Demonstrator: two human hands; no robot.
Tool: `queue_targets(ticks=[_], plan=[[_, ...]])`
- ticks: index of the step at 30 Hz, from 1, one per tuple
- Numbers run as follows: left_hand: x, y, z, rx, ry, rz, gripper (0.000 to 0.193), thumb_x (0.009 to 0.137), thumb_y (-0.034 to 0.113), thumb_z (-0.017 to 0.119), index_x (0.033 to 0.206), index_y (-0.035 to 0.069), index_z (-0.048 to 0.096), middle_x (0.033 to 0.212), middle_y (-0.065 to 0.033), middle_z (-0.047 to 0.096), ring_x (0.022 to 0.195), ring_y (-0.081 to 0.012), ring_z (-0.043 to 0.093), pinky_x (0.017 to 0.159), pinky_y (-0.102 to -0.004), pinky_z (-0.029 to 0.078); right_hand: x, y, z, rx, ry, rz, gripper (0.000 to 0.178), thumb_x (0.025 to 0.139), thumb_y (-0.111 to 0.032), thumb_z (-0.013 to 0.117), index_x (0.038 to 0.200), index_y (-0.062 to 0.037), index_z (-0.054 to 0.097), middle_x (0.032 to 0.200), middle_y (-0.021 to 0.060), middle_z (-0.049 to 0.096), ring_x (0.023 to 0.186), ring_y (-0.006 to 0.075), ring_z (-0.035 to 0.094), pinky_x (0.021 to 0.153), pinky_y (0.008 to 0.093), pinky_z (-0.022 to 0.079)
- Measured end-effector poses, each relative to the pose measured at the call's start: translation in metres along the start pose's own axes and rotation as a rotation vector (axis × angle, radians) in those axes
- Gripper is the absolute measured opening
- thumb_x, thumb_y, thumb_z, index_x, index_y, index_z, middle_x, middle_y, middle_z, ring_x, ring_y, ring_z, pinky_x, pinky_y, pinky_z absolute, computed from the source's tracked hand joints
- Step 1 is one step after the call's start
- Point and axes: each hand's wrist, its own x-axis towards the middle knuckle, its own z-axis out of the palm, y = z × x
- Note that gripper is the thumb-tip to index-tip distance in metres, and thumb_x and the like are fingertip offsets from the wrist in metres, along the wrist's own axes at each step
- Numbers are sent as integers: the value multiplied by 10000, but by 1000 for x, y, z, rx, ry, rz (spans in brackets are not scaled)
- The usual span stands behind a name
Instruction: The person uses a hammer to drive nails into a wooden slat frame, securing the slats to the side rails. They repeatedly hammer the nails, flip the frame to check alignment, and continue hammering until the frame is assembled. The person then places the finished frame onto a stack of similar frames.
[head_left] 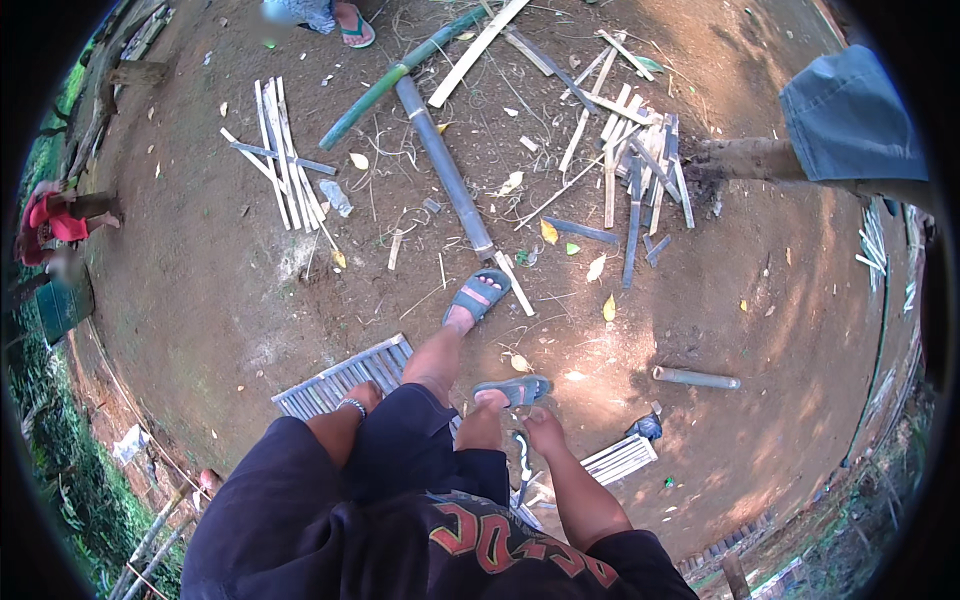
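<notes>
My left hand, with a bracelet at the wrist, hangs beside my left thigh, over a panel of narrow slats. Its fingers are mostly hidden, so its grip does not show. On the other side, my right hand is low by my right sandal, fingers curled in, with nothing seen in them. A curved, dark-handled tool lies just left of that hand, apart from it. Close by is a bundle of pale slats. My left sandal is near the end of a dark bamboo pole.
Split strips and a larger heap of pieces lie ahead on the dirt. A green bamboo pole crosses farther off. A short bamboo length is at right, below a post draped with grey cloth. A person in red is far left.
</notes>
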Motion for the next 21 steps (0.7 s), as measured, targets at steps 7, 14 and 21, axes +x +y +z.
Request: queue_targets(ticks=[7,14,21], plan=[[34,-58,80,-59,87,-121,496,943,478,543,924,38,772,1075,-261,712,1080,-438,663,952,-501,510,20,1,31,153,-29,-51,554,919,-357,728,1333,-14,593,1178,205,714,1098,283,694,939,377,526],[17,-7,51,-165,-3,-190,700,1020,615,376,1065,30,757,1127,-284,699,1124,-434,646,1003,-473,469,13,65,47,0,36,-62,550,927,-363,716,1358,-45,590,1152,202,718,1065,294,699,922,385,531],[67,55,46,-251,4,-88,990,933,774,397,1431,-75,509,1414,-324,548,1367,-415,506,1158,-417,378,18,132,30,-72,36,-10,509,939,-373,689,1357,-92,613,1090,172,731,999,299,709,886,390,536]])
